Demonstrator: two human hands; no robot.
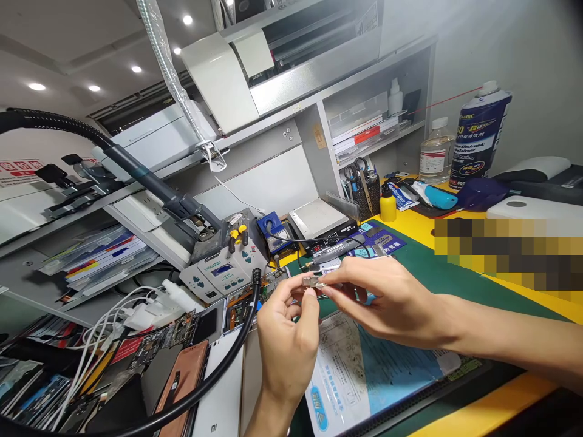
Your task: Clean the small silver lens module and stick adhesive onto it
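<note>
Near the middle of the view, my left hand (291, 331) pinches a small metallic piece (310, 281) between thumb and fingers. From the right, my right hand (387, 297) is closed, its fingertips meeting at the right end of that same piece. What the piece is cannot be made out, and the fingers partly cover it. Both hands are raised over a blue and white printed mat (378, 376), which lies on the green work surface (432, 273).
A black flexible tube (248, 328) curves left of my left hand. Phones (221, 382), circuit boards and white cables (91, 340) crowd the left. Behind stand a soldering station (225, 273), a square device (319, 218), a yellow bottle (388, 203) and a spray can (480, 136).
</note>
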